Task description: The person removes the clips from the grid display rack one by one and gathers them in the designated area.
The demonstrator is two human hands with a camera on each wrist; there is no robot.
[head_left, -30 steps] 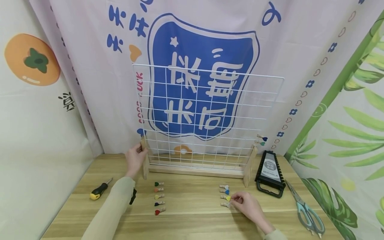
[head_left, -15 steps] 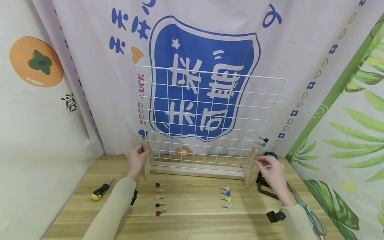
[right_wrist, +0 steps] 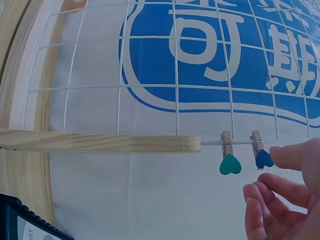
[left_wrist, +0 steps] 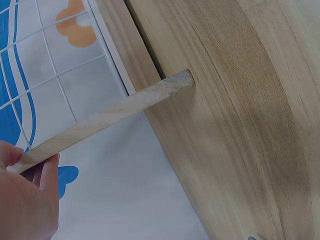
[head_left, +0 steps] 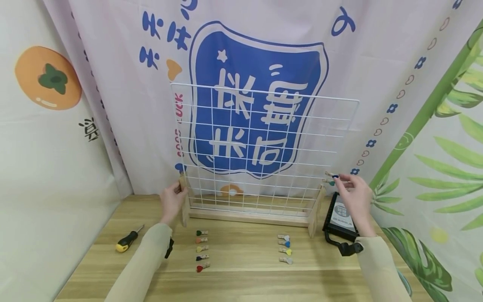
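My left hand [head_left: 171,202] grips the upper end of the left wooden post [left_wrist: 110,117] of a stand, thumb on one side and fingers on the other. The stand holds up a white wire grid. At the grid's right edge hang two small wooden clothespins, one with a teal heart [right_wrist: 230,164] and one with a dark blue heart [right_wrist: 264,158]. My right hand [head_left: 354,202] is at the blue-heart clothespin. In the right wrist view the thumb touches or nearly touches the heart, while the index fingertip lies just below, with a gap between them.
Left on the table lie several heart clothespins, including a red one [head_left: 200,268]; another group, including a yellow one [head_left: 287,251], lies right. A screwdriver [head_left: 127,241] is far left. A black case [head_left: 341,216] and mostly hidden scissors [head_left: 405,282] are under the right arm.
My right hand has moved from the right group of clothespins on the table up to the blue-heart clothespin at the grid's edge. The left hand keeps its grip on the post.
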